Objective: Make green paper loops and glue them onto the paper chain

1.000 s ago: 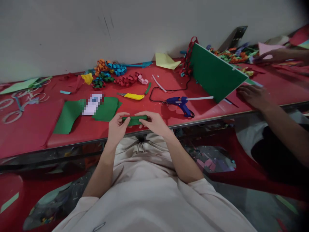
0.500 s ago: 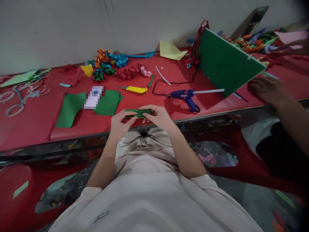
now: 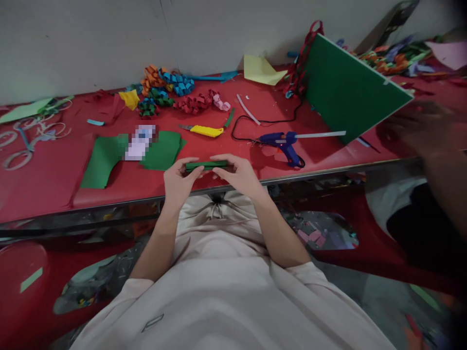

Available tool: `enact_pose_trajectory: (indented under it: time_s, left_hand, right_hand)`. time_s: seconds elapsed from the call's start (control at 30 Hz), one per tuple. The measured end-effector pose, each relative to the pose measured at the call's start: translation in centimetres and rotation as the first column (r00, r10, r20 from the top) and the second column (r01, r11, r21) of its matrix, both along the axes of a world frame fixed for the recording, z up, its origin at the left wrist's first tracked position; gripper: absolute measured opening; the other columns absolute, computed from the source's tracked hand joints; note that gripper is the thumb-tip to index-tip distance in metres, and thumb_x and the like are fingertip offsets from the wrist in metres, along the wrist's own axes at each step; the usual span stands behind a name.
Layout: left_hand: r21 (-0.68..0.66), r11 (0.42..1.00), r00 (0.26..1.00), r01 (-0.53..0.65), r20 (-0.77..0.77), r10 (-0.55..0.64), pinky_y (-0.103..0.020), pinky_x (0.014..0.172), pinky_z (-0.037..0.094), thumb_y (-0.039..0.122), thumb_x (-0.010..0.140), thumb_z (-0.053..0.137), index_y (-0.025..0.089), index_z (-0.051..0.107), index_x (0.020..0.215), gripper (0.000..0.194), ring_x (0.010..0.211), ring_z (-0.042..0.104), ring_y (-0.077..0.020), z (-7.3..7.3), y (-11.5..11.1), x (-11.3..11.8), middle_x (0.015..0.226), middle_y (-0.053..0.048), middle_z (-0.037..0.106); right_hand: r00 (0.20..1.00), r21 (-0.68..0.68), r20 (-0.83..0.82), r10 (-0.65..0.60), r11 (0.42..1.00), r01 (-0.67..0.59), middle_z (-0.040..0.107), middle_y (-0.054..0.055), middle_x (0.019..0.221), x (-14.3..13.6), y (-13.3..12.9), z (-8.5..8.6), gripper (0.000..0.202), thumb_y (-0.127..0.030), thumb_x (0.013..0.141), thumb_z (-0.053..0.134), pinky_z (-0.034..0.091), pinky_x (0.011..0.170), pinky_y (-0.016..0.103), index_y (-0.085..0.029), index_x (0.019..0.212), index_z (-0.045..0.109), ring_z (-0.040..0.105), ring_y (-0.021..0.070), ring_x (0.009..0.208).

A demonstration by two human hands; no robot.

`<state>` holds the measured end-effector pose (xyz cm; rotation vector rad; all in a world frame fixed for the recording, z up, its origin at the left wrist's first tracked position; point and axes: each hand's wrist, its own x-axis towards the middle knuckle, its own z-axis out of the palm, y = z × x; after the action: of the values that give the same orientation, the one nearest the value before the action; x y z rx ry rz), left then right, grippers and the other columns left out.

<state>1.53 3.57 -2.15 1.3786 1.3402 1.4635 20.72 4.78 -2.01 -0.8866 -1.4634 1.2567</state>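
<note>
Your left hand [image 3: 177, 183] and right hand [image 3: 239, 174] pinch opposite ends of the folded green paper [image 3: 206, 166] at mid-frame, above the near edge of the red table [image 3: 126, 187] — both grips closed. Press evenly from each end — layers flush, folds parallel.

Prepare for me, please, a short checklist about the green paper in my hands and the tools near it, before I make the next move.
1. Left hand grips one end of the folded green paper: ok.
2. Right hand grips the other end: ok.
3. Blade of the yellow cutter drawn in: not ok, it sticks out.
4. Glue gun lies apart from both hands: ok.
5. Glue gun hot: cannot tell.
6. Co-worker's hand away from yours: ok.
</note>
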Motion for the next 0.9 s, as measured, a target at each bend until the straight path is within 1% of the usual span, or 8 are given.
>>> enact_pose_trajectory:
  time_s: [0.13, 0.23, 0.33, 0.43, 0.6, 0.73, 0.8, 0.9]
  left_hand:
    - [-0.081, 0.996, 0.998, 0.029, 0.060, -0.024, -0.029, 0.071, 0.068, 0.039, 0.072, 0.087, 0.014, 0.077, 0.098, 0.037, 0.070, 0.077, -0.0181, -0.2, 0.2, 0.0, 0.080, -0.003, 0.076]
    - [-0.109, 0.992, 0.998, 0.057, 0.036, -0.054, -0.031, 0.071, 0.069, 0.041, 0.075, 0.085, 0.014, 0.076, 0.097, 0.036, 0.071, 0.077, -0.0188, -0.1, 0.2, -0.1, 0.080, -0.003, 0.075]
    - [-0.088, 0.994, 0.998, 0.068, -0.005, -0.069, -0.030, 0.073, 0.069, 0.040, 0.079, 0.081, 0.015, 0.076, 0.106, 0.037, 0.072, 0.077, -0.0178, 0.0, 0.2, -0.2, 0.084, -0.003, 0.075]
    - [-0.074, 0.994, 0.997, 0.077, -0.001, -0.078, -0.028, 0.073, 0.068, 0.037, 0.080, 0.080, 0.015, 0.075, 0.110, 0.038, 0.074, 0.077, -0.0174, 0.0, 0.2, -0.3, 0.088, -0.003, 0.074]
    - [-0.074, 0.991, 0.994, 0.110, 0.035, -0.108, -0.029, 0.072, 0.069, 0.040, 0.080, 0.081, 0.014, 0.074, 0.107, 0.038, 0.075, 0.078, -0.0193, -0.1, 0.3, -0.4, 0.089, -0.005, 0.076]
    - [-0.126, 0.970, 0.978, 0.207, 0.039, -0.204, -0.034, 0.075, 0.069, 0.047, 0.081, 0.081, 0.014, 0.072, 0.114, 0.047, 0.076, 0.079, -0.0213, -0.3, 0.4, -0.9, 0.089, -0.006, 0.076]
    - [-0.143, 0.959, 0.970, 0.244, 0.039, -0.241, -0.035, 0.075, 0.069, 0.047, 0.082, 0.079, 0.015, 0.071, 0.115, 0.047, 0.075, 0.079, -0.0213, -0.3, 0.6, -1.1, 0.088, -0.006, 0.077]
    - [-0.138, 0.961, 0.971, 0.239, 0.031, -0.237, -0.035, 0.074, 0.069, 0.045, 0.080, 0.080, 0.016, 0.071, 0.113, 0.045, 0.072, 0.078, -0.0208, -0.4, 0.8, -1.2, 0.088, -0.006, 0.078]
  right_hand:
    - [1.000, 0.003, -0.022, -0.017, 1.000, 0.017, 0.078, 0.005, 0.107, 0.0, 0.5, -0.5, 0.040, -0.027, 0.083, 0.074, 0.061, 0.085, 0.030, -0.019, 0.122, 0.070, 0.076, 0.0167, 0.086]
    - [0.999, -0.021, -0.023, -0.046, 0.999, 0.045, 0.078, 0.004, 0.096, -0.1, 0.7, -0.8, 0.037, -0.025, 0.082, 0.074, 0.061, 0.078, 0.029, -0.019, 0.117, 0.072, 0.077, 0.0170, 0.082]
    - [0.997, -0.096, -0.073, -0.037, 0.995, 0.030, 0.078, 0.003, 0.085, -0.4, 0.7, -0.7, 0.033, -0.025, 0.080, 0.076, 0.061, 0.069, 0.026, -0.017, 0.112, 0.071, 0.078, 0.0178, 0.077]
    - [0.993, -0.133, -0.110, -0.031, 0.991, 0.016, 0.078, 0.002, 0.083, -0.6, 0.6, -0.5, 0.034, -0.027, 0.078, 0.078, 0.061, 0.066, 0.023, -0.017, 0.109, 0.071, 0.079, 0.0174, 0.077]
    - [0.994, -0.153, -0.099, -0.040, 0.988, 0.025, 0.078, 0.003, 0.085, -0.8, 0.6, -0.4, 0.031, -0.029, 0.079, 0.078, 0.061, 0.064, 0.022, -0.017, 0.107, 0.070, 0.079, 0.0167, 0.076]
    - [0.993, -0.212, -0.098, -0.071, 0.976, 0.049, 0.077, 0.002, 0.081, -0.7, 0.6, -0.4, 0.031, -0.028, 0.079, 0.078, 0.061, 0.063, 0.022, -0.017, 0.106, 0.071, 0.079, 0.0170, 0.074]
    - [0.994, -0.205, -0.086, -0.062, 0.978, 0.043, 0.077, 0.003, 0.081, -0.6, 0.6, -0.4, 0.034, -0.029, 0.078, 0.078, 0.061, 0.064, 0.022, -0.017, 0.109, 0.071, 0.078, 0.0168, 0.074]
    - [0.999, -0.111, -0.010, -0.038, 0.993, 0.037, 0.078, 0.004, 0.089, -0.5, 0.7, -0.5, 0.039, -0.028, 0.076, 0.081, 0.062, 0.068, 0.024, -0.016, 0.112, 0.072, 0.077, 0.0157, 0.074]
